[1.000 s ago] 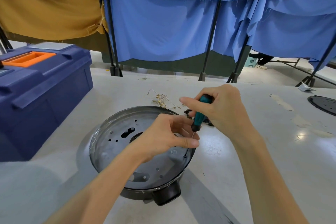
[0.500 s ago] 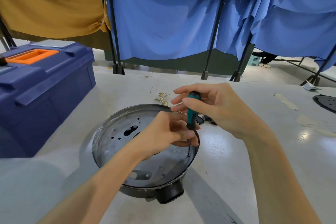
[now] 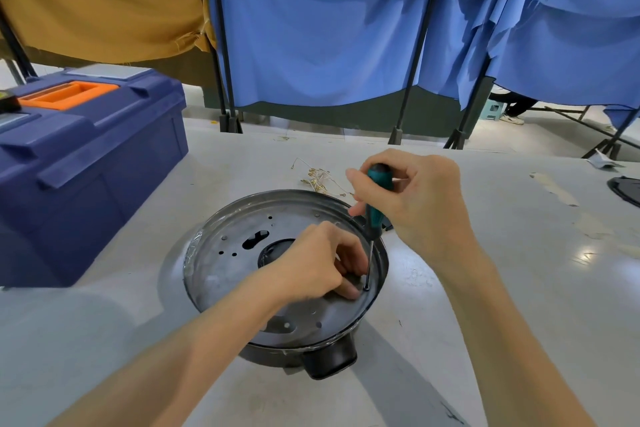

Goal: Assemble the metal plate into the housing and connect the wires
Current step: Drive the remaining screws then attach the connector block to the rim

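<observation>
A round metal plate [image 3: 239,274] with several holes lies inside the black housing [image 3: 329,359] on the table. My right hand [image 3: 415,204] grips a teal-handled screwdriver [image 3: 377,198], held nearly upright with its tip on the plate near the right rim. My left hand [image 3: 322,263] rests on the plate with fingers curled right beside the tip; what they pinch is hidden. A bundle of thin wires [image 3: 318,178] with gold terminals lies on the table just behind the housing.
A blue toolbox [image 3: 86,163] with an orange handle stands at the left. A black round part [image 3: 627,189] lies at the table's right edge. Blue and ochre cloths hang on black stands behind the table.
The screwdriver has gone from tilted to nearly upright, and my right hand's fingers have shifted on its handle. My left hand stays at the tip.
</observation>
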